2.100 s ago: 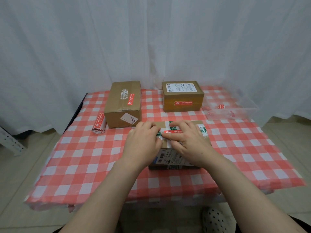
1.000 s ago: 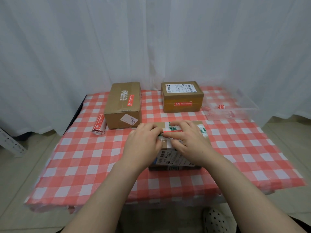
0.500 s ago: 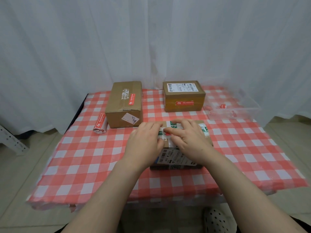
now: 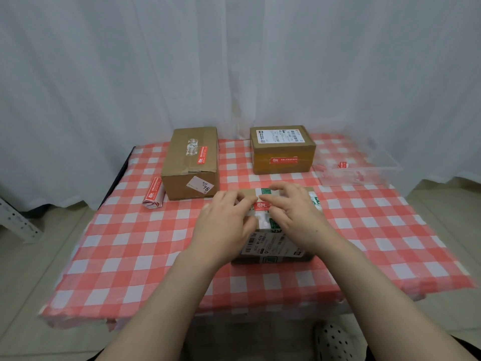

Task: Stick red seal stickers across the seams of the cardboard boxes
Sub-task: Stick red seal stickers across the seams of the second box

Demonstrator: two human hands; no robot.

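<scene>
A cardboard box [image 4: 270, 247] with green-printed tape and a white shipping label lies at the table's middle. A red seal sticker [image 4: 262, 205] lies on its top across the taped seam. My left hand [image 4: 225, 220] rests on the box's left part, fingertips on the sticker's left end. My right hand [image 4: 294, 212] covers the right part, with its fingertips pressing the sticker's right end. Two more boxes stand behind: a tall one [image 4: 191, 162] at the left and a yellow-taped one [image 4: 282, 149] at the right, each bearing a red sticker.
A folded strip of red stickers [image 4: 153, 194] lies left of the tall box. A clear plastic tray [image 4: 359, 166] with red bits stands at the back right. The red-checked tablecloth [image 4: 135, 243] covers the table; white curtain hangs behind.
Both hands have stayed on the near box, fingers sliding along the red sticker; more of the sticker shows between the fingertips now.
</scene>
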